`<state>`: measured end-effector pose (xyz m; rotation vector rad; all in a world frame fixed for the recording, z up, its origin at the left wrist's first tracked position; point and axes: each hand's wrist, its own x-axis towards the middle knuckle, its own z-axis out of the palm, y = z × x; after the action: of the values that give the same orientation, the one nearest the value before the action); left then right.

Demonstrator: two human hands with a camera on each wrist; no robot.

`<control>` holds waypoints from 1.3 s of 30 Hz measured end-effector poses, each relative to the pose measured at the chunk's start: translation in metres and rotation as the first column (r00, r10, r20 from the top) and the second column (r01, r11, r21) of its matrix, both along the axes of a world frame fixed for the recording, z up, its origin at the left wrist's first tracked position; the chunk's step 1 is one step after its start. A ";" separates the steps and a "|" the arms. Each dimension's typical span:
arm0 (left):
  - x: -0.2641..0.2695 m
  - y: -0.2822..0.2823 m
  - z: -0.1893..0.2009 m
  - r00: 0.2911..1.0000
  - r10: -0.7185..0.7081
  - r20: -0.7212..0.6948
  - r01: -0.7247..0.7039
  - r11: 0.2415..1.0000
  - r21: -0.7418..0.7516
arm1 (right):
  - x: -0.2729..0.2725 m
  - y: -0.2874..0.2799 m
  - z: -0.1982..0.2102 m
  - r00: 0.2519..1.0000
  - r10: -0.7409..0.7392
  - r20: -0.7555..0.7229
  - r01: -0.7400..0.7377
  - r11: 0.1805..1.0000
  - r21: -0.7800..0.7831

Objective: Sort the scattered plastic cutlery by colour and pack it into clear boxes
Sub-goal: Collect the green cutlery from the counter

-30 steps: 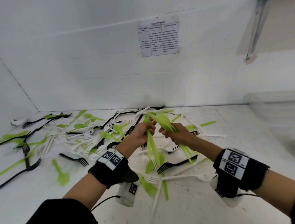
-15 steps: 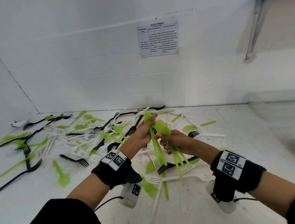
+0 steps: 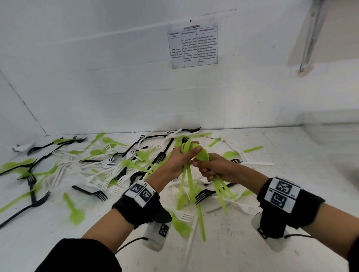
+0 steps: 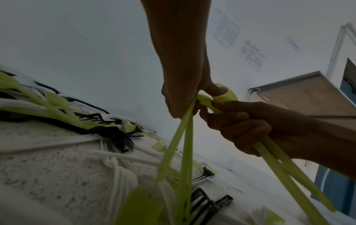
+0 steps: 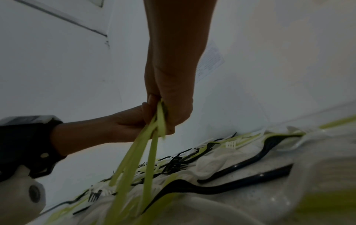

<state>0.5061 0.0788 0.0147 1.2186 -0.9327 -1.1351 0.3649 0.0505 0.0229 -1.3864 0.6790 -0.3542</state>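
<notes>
Both hands meet above the table's middle, each holding lime green spoons with handles hanging down. My left hand (image 3: 180,158) (image 4: 185,97) pinches two green spoons (image 3: 188,176) (image 4: 183,144) near their bowls. My right hand (image 3: 212,168) (image 4: 248,126) (image 5: 167,115) grips a bunch of several green spoons (image 3: 221,189) (image 4: 285,172) (image 5: 134,159). The spoon bowls (image 3: 201,155) overlap between the two hands. Green, white and black cutlery (image 3: 106,165) lies scattered across the table's left and middle.
White walls close the table at the back and left. A black fork (image 3: 206,194) and white forks (image 3: 235,206) lie directly under the hands. A clear box (image 3: 339,133) shows faintly at the right. A printed sheet (image 3: 193,45) hangs on the back wall.
The hands have drawn closer together, and the spoon bowls now overlap between them. The right hand's bunch has swung so its handles point down and towards me.
</notes>
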 end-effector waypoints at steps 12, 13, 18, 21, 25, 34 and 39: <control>0.005 0.000 -0.005 0.991 0.129 -0.036 -0.123 0.982 0.140 | -0.004 -0.001 -0.002 0.986 -0.158 0.042 0.162 0.981 -0.104; 0.005 -0.001 -0.006 0.990 0.134 -0.036 -0.127 0.980 0.150 | -0.005 -0.001 -0.002 0.990 -0.138 0.030 0.141 0.983 -0.119; 0.004 -0.002 -0.009 0.982 0.181 -0.059 -0.171 0.974 0.150 | -0.007 0.003 -0.007 0.996 -0.084 0.009 0.084 0.979 -0.188; 0.009 -0.002 -0.008 0.971 0.200 -0.129 -0.175 0.968 0.180 | -0.007 0.005 -0.007 0.996 -0.089 0.031 0.093 0.980 -0.175; 0.012 -0.003 -0.006 0.938 0.162 -0.306 -0.107 0.976 0.191 | -0.006 0.006 -0.005 0.996 -0.081 0.033 0.085 0.983 -0.165; 0.001 0.001 -0.008 0.928 0.050 -0.370 -0.007 0.993 0.116 | 0.004 0.003 -0.007 0.993 -0.109 -0.032 0.102 0.978 -0.179; -0.002 0.001 -0.007 0.907 0.092 -0.412 -0.057 0.994 0.096 | 0.007 0.009 -0.006 0.998 -0.038 -0.043 0.029 0.981 -0.191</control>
<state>0.5043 0.0799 0.0080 1.0100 -0.5147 -1.3162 0.3720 0.0597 0.0170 -1.5702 0.7220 -0.4234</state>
